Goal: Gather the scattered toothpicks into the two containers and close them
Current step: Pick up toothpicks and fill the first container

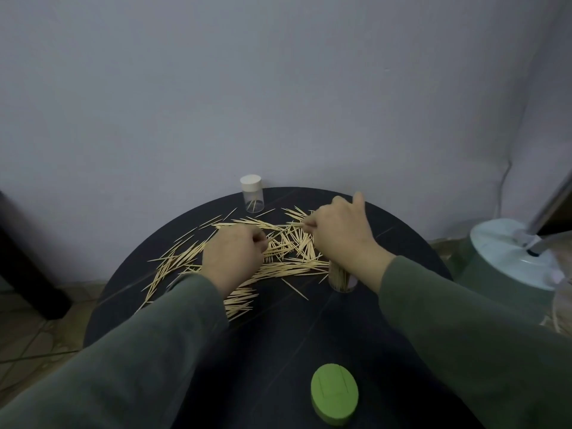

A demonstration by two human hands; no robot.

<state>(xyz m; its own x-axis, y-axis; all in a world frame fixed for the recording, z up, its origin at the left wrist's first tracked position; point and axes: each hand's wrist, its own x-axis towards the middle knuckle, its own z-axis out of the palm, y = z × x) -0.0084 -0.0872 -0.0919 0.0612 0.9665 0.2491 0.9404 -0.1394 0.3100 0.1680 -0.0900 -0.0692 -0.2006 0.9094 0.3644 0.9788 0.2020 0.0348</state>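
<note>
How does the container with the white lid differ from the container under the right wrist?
The lidded container stands at the table's far edge, apart from both hands; the open container stands nearer, partly hidden by the right wrist. The lidded container is closed and holds only a few toothpicks; the open container has no lid and is packed full. Both are clear, upright cylinders.

Head-worn view – forward, downward; close
</note>
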